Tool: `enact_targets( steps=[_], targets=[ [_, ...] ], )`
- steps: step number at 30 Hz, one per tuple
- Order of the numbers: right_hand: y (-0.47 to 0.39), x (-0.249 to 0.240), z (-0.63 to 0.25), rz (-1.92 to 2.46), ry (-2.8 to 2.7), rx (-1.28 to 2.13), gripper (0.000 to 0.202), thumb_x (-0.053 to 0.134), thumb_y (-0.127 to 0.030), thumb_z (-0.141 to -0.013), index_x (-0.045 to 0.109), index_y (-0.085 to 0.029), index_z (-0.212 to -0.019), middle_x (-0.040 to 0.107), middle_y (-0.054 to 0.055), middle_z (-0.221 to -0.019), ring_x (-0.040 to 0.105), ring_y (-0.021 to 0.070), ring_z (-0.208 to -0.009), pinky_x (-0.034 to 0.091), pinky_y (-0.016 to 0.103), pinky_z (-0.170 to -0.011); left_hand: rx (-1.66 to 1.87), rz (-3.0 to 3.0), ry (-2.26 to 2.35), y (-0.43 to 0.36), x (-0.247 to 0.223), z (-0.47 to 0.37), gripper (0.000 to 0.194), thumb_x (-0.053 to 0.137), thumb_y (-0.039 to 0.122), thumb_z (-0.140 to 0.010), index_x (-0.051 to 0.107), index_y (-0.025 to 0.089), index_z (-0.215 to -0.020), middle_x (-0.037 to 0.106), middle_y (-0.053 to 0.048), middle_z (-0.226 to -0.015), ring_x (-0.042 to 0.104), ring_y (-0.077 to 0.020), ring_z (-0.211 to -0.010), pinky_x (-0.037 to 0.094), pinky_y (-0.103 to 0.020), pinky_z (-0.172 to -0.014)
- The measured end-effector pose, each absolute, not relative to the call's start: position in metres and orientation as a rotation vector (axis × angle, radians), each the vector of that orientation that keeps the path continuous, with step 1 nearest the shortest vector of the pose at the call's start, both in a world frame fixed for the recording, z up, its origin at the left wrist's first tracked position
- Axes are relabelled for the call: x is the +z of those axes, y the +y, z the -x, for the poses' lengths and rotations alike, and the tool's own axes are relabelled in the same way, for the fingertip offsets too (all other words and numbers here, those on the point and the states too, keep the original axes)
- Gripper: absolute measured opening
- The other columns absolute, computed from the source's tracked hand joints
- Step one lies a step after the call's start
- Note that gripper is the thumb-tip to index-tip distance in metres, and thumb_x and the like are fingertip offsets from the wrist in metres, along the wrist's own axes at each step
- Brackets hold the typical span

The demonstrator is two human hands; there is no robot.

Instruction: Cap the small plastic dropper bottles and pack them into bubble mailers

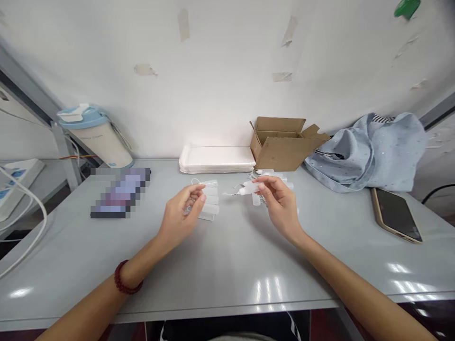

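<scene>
My right hand (280,203) pinches a small translucent white tube (249,189) by its right end; a thin, pale curved strand comes from its left tip. Behind and under that hand lies a loose pile of similar tubes (256,199), partly hidden. My left hand (183,210) is raised over the table, its thumb and fingertips close together; whether anything small is between them is hidden. Just right of its fingertips, several translucent tubes (212,200) lie side by side on the grey table (227,265), with thin loops at their left ends.
Against the wall stand a stack of white packs (218,158) and an open cardboard box (284,151). A cream tumbler (106,142) and a pixelated phone-like object (122,194) are at left. A blue cloth bag (380,151) and a phone (396,214) lie right; a white cable (40,213) hangs far left.
</scene>
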State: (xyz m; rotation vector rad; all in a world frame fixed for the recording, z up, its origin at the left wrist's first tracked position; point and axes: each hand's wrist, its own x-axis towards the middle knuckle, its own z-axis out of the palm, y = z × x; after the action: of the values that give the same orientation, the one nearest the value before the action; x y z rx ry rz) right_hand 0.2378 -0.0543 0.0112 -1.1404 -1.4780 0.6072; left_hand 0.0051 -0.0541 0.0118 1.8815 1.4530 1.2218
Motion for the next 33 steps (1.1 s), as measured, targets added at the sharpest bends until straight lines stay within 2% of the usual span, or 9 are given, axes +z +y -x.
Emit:
enact_targets(
  steps=[4, 10, 16, 21, 33],
  targets=[
    [-0.06, 0.016, -0.235, 1.107, -1.3, 0.904, 0.014, 0.055, -0.033, -0.087, 0.061, -0.021, -0.093, 0.065, 0.003, -0.094, 0.059, 0.0143, -0.077, 0.049, 0.029, -0.072, 1.051, -1.827, 1.262, -0.064, 0.011, -0.013, 0.032, 0.047, 0.036, -0.089, 0.056, 0.017, -0.114, 0.062, -0.005, -0.09, 0.059, -0.0154, -0.077, 0.047, -0.023, -0.058],
    [-0.065, 0.018, -0.232, 1.095, -1.23, 1.063, 0.016, 0.058, -0.034, -0.085, 0.064, -0.021, -0.093, 0.066, 0.002, -0.095, 0.059, 0.0123, -0.071, 0.048, 0.03, -0.075, 0.926, -1.711, 1.198, -0.067, 0.011, -0.017, 0.031, 0.047, 0.039, -0.091, 0.058, 0.018, -0.111, 0.061, -0.003, -0.083, 0.055, -0.0131, -0.07, 0.047, -0.023, -0.06],
    [-0.068, 0.018, -0.23, 1.099, -1.233, 1.116, 0.017, 0.06, -0.036, -0.084, 0.063, -0.02, -0.091, 0.064, 0.001, -0.086, 0.058, 0.0119, -0.07, 0.047, 0.029, -0.073, 0.952, -1.677, 1.176, -0.067, 0.014, -0.018, 0.023, 0.047, 0.035, -0.09, 0.06, 0.018, -0.099, 0.062, -0.002, -0.082, 0.053, -0.0105, -0.063, 0.044, -0.023, -0.056],
    [-0.069, 0.019, -0.227, 1.148, -1.217, 1.143, 0.019, 0.06, -0.038, -0.083, 0.062, -0.02, -0.09, 0.062, 0.0, -0.079, 0.058, 0.0115, -0.068, 0.045, 0.028, -0.072, 0.937, -1.724, 1.173, -0.068, 0.017, -0.018, 0.019, 0.048, 0.031, -0.09, 0.062, 0.018, -0.086, 0.056, 0.001, -0.069, 0.05, -0.0094, -0.059, 0.042, -0.021, -0.056],
    [-0.073, 0.02, -0.223, 1.173, -1.209, 1.163, 0.02, 0.061, -0.038, -0.082, 0.062, -0.019, -0.088, 0.061, 0.0, -0.074, 0.058, 0.0122, -0.067, 0.044, 0.028, -0.07, 0.908, -1.779, 1.072, -0.072, 0.018, -0.019, 0.017, 0.05, 0.028, -0.089, 0.064, 0.018, -0.085, 0.057, 0.001, -0.072, 0.05, -0.009, -0.059, 0.043, -0.02, -0.055]
  ],
)
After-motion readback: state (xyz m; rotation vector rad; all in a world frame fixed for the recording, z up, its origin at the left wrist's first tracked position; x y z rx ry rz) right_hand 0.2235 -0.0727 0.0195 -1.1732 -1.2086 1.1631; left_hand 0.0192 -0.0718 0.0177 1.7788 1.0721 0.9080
